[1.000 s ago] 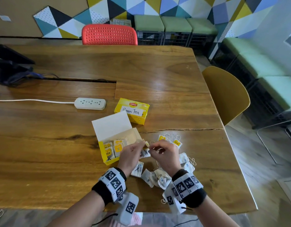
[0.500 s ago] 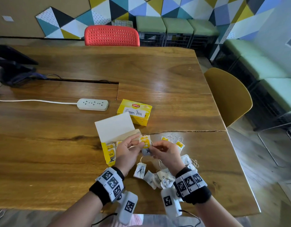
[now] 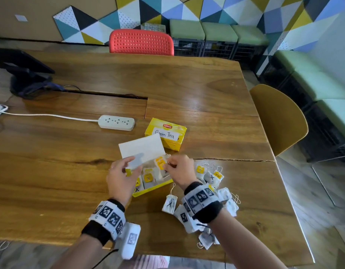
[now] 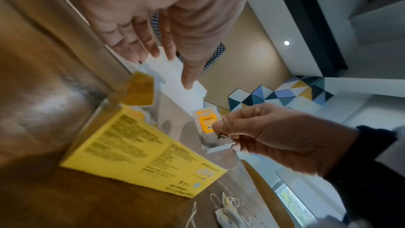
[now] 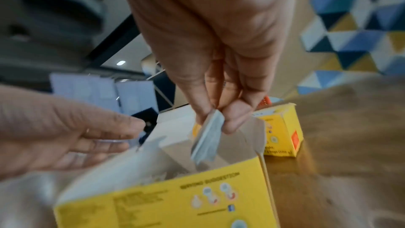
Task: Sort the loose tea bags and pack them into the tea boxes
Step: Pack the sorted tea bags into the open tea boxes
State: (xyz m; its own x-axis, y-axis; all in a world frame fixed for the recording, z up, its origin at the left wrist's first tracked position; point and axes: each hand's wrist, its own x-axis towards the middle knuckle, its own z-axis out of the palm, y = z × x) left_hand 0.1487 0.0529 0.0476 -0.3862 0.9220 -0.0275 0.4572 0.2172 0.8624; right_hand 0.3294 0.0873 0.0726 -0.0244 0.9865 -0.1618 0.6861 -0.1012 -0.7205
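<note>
An open yellow tea box [image 3: 154,188] lies near the table's front with its white lid [image 3: 140,149] raised; several tagged bags stand inside. My right hand [image 3: 168,166] pinches a tea bag [image 3: 161,164] with an orange tag and a black X, hanging over the box's open top. The left wrist view shows that tea bag [image 4: 208,126] between thumb and finger; in the right wrist view the tea bag [image 5: 207,138] dangles into the box [image 5: 175,200]. My left hand [image 3: 129,165] has straight fingers against the lid's left edge. A closed box labelled Green Tea [image 3: 165,133] sits just behind.
Loose tea bags [image 3: 212,177] with strings lie scattered right of the open box and under my right wrist, one marked X [image 3: 169,203]. A white power strip [image 3: 116,122] and cable lie to the left. A yellow chair [image 3: 278,121] stands at the table's right edge.
Both hands moved from the pile toward the open box. The left hand let go of the bag and went to the lid; the right hand carried the bag over the box.
</note>
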